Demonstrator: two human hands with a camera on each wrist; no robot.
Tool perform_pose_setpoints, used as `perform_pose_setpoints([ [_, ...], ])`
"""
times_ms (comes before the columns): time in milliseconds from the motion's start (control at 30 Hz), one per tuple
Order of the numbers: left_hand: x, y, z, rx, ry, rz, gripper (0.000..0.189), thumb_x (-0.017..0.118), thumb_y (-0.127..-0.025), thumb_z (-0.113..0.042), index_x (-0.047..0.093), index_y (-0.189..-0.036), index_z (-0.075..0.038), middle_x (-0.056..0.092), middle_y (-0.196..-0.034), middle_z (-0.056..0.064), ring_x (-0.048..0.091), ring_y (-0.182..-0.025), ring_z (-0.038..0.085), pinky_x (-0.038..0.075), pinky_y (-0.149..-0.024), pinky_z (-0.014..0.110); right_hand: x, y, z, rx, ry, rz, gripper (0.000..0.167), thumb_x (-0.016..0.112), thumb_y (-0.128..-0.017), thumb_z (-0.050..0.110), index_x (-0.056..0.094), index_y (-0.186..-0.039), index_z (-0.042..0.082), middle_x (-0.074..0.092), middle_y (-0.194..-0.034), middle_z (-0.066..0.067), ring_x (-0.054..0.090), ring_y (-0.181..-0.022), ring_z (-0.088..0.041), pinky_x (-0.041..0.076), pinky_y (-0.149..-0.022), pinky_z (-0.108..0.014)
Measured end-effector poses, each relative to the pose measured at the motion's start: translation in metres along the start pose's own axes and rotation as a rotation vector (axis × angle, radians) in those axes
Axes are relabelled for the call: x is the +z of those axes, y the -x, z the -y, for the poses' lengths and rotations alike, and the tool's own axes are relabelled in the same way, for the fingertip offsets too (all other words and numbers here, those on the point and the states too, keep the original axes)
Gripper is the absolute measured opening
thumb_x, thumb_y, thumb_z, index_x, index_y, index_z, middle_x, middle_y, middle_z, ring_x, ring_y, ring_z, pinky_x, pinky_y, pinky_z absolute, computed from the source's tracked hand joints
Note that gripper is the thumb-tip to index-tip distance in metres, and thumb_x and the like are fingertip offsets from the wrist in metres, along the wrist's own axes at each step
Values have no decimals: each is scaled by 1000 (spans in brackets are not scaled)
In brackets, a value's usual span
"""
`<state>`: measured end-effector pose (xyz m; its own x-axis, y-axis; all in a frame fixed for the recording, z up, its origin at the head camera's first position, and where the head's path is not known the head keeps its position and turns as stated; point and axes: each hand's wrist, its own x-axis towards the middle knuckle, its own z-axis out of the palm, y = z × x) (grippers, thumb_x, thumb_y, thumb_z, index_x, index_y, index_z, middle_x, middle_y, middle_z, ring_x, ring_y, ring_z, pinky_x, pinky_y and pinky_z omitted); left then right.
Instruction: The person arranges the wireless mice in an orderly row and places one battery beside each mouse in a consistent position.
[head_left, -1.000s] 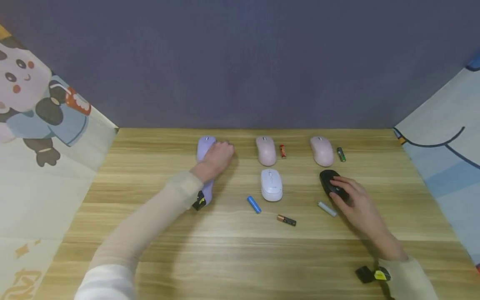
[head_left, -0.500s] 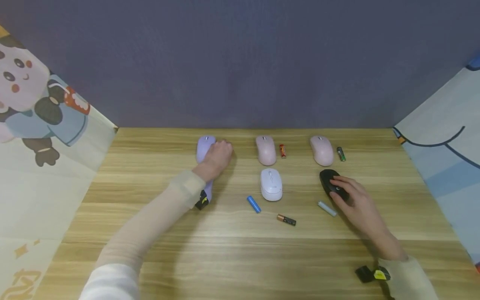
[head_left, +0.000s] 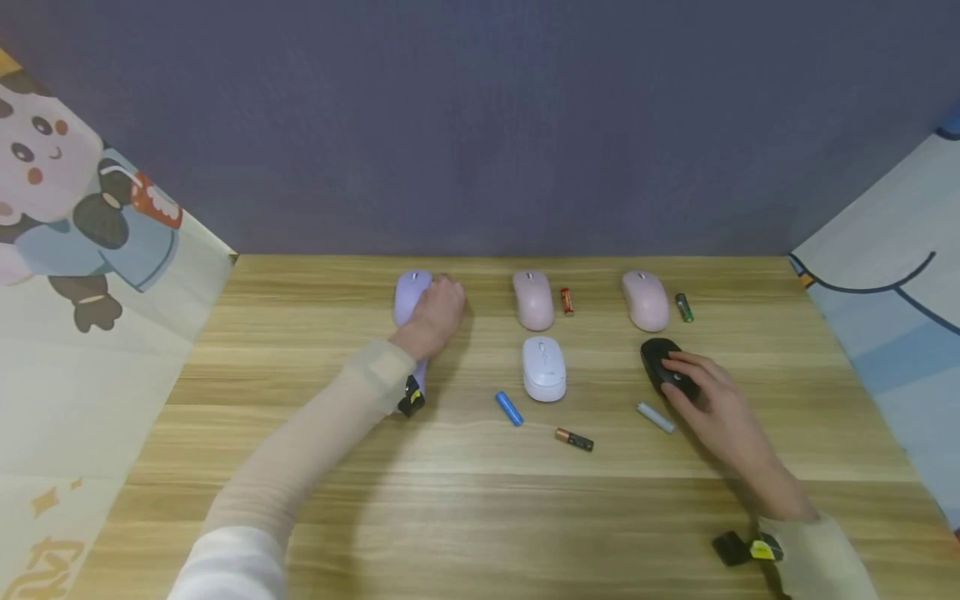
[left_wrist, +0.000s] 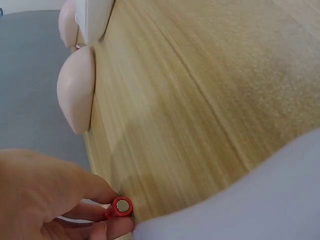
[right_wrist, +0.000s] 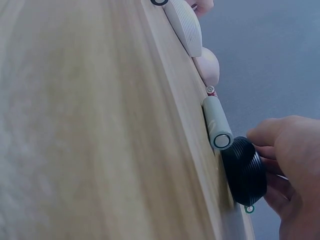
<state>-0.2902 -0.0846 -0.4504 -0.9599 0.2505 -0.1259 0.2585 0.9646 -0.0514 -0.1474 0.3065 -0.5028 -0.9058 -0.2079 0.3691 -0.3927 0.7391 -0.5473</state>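
Note:
At the back left, my left hand (head_left: 437, 310) is beside a lavender mouse (head_left: 411, 293). Its fingers pinch a small red battery (left_wrist: 120, 206), seen end-on in the left wrist view and hidden behind the hand in the head view. Under the left wrist lies a second lavender mouse (head_left: 422, 371), mostly covered by the arm. On the right, my right hand (head_left: 716, 412) grips a black mouse (head_left: 657, 357) on the table, thumb on the near side and fingers over its back. A pale grey battery (head_left: 656, 417) lies just left of that thumb.
Two pink mice (head_left: 533, 300) stand along the back, a red battery (head_left: 567, 302) beside one and a green-black battery (head_left: 684, 307) beside the other. A white mouse (head_left: 543, 369) sits mid-table. Before it lie a blue battery (head_left: 509, 408) and a copper-black battery (head_left: 574, 440).
My left forearm and wrist have shifted slightly to the right, the hand staying beside the lavender mouse. My right hand keeps its place on the black mouse.

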Motion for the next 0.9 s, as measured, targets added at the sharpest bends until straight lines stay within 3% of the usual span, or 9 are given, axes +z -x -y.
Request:
perform_pose_setpoints([
  [33, 0, 0, 0, 0, -5, 8, 19, 55, -97, 7, 69, -111, 9, 67, -108, 25, 72, -94, 33, 65, -74, 33, 0, 0, 0, 2, 1, 1, 36, 75, -93, 5, 68, -128, 3, 61, -137, -20, 55, -126, -46, 34, -115, -17],
  [100, -1, -1, 0, 2, -12, 17, 20, 54, -98, 7, 68, -112, 9, 67, -109, 25, 72, -94, 33, 65, -74, 32, 0, 0, 0, 10, 3, 5, 36, 75, -94, 6, 67, -129, 3, 61, -138, -20, 55, -126, -46, 41, -117, -33],
  [233, -2, -1, 1, 6, -15, 25, 21, 54, -97, 7, 69, -111, 9, 68, -108, 24, 73, -95, 32, 65, -74, 32, 1, 0, 0, 26, 7, 14, 36, 74, -94, 8, 67, -129, 3, 60, -138, -21, 55, -127, -47, 45, -105, -61],
  [467, -2, 1, 1, 2, -11, 29, 20, 53, -98, 7, 69, -110, 9, 67, -109, 24, 73, -94, 33, 66, -74, 32, 1, 1, 1, 48, 22, 22, 35, 73, -96, 10, 67, -129, 3, 60, -139, -19, 55, -128, -45, 45, -111, -49],
  [500, -2, 1, 1, 3, -9, 29, 19, 53, -98, 7, 69, -110, 9, 68, -109, 24, 73, -94, 33, 66, -74, 33, 1, 1, 1, 47, 25, 22, 35, 73, -96, 10, 67, -129, 2, 60, -139, -19, 55, -128, -45, 46, -108, -54],
  [700, -3, 2, 1, 13, -16, 32, 19, 55, -98, 6, 68, -111, 9, 67, -109, 24, 73, -93, 32, 65, -74, 32, 1, 2, 0, 42, 24, 16, 35, 74, -95, 9, 67, -129, 3, 61, -139, -19, 55, -128, -44, 46, -109, -49],
  [833, -3, 4, 2, 11, 2, 32, 18, 55, -97, 5, 67, -111, 9, 67, -108, 23, 72, -90, 31, 65, -72, 31, 2, 1, -1, 18, 10, 2, 35, 74, -95, 8, 67, -129, 3, 61, -138, -20, 56, -126, -46, 43, -115, -33],
  [900, -3, 5, 2, 13, 18, 26, 19, 56, -97, 4, 67, -111, 9, 67, -108, 24, 72, -90, 32, 65, -72, 32, 2, 1, -1, 8, 3, -6, 35, 74, -94, 7, 68, -129, 3, 61, -138, -20, 56, -126, -46, 34, -114, -17],
])
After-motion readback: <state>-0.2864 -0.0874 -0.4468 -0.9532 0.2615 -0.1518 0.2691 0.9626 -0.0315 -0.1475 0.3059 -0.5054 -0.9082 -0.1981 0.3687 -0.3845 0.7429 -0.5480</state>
